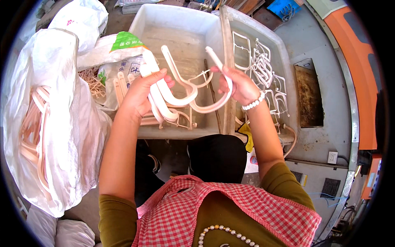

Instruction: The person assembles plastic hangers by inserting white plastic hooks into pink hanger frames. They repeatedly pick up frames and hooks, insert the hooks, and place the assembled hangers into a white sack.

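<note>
My left hand (147, 92) is closed around a bundle of pale pink, curved plastic strips (175, 99), held up over the near side of a white plastic tub (177, 20). My right hand (240, 85), with a white bead bracelet on its wrist, pinches one hook-shaped plastic strip (227, 92) near its upper end. That strip curves down and left toward the bundle; whether it is joined to the others I cannot tell. Thin plastic branches show among the strips. More pale pink strips (150, 120) lie in the tub beneath my left hand.
Beside the first tub, a second tub (284, 49) holds several white looped plastic frames (263, 70). A thin stick (212, 99) leans in the first tub. White woven sacks (61, 123) with pink strips stand at left. An orange-and-grey machine (345, 37) is at right.
</note>
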Tool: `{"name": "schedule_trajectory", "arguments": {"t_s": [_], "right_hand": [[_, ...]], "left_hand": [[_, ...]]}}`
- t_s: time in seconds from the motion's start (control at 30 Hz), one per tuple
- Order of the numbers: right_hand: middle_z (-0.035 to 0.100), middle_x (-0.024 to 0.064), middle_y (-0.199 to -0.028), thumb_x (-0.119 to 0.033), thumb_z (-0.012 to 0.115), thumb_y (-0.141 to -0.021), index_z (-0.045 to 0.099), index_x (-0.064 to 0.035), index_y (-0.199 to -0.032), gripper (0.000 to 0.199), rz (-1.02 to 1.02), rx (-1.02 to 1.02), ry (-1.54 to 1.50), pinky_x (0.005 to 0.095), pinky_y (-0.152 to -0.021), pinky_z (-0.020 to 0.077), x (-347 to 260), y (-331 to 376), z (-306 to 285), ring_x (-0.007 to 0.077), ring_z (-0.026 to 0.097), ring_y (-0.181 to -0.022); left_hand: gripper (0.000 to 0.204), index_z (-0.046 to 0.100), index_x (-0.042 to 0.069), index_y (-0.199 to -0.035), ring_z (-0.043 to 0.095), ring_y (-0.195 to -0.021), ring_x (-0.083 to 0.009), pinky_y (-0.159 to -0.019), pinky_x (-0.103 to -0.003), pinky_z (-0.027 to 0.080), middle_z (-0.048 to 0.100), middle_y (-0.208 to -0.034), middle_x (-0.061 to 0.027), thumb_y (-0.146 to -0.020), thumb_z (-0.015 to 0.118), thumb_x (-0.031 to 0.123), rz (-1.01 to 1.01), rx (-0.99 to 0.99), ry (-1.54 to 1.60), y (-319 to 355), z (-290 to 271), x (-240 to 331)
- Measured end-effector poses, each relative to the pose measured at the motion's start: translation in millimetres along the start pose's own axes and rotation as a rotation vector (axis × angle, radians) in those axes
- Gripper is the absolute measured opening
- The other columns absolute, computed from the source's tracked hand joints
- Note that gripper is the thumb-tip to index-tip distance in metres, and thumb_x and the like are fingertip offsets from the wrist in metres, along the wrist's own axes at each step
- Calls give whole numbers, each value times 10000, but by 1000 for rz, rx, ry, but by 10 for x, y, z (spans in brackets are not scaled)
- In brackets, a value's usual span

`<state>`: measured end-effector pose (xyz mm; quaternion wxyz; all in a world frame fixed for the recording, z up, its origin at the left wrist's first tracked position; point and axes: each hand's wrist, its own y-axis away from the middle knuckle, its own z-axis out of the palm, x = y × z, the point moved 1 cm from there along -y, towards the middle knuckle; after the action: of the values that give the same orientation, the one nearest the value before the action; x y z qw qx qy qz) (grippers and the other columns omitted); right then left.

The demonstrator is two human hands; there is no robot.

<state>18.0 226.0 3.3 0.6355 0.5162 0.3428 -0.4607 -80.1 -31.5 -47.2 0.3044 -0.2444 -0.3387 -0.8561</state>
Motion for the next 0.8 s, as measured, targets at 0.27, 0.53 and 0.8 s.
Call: {"name": "schedule_trajectory", "arguments": {"t_s": [0.27, 0.53, 0.8], "right_hand": [[583, 38, -724, -229, 632, -900, 586, -13, -1085, 288, -62, -34, 793, 286, -596, 430, 262, 157, 309, 121, 504, -627], [645, 182, -844, -290, 634, -858, 543, -52, -1094, 347, -144, -95, 1046, 426, -683, 475, 224, 332, 812, 370, 624, -796], [663, 160, -877, -290, 647, -859, 544, -52, -1120, 368, -163, -126, 955, 390, -707, 492, 208, 380, 774, 321, 650, -798]], "left_hand": [[410, 538, 35, -1091, 610, -758, -206, -653, -345, 533, 597, -875, -93, -819, 735, 269, 23, 80, -82, 16, -42, 48], [390, 544, 13, -1138, 636, -888, -207, -759, -361, 548, 641, -997, -115, -868, 673, 263, -60, -173, 31, 40, 205, -286], [329, 545, -20, -1135, 632, -956, -254, -838, -402, 539, 629, -1035, -151, -858, 647, 127, -104, -296, 121, 102, 232, -286]]}}
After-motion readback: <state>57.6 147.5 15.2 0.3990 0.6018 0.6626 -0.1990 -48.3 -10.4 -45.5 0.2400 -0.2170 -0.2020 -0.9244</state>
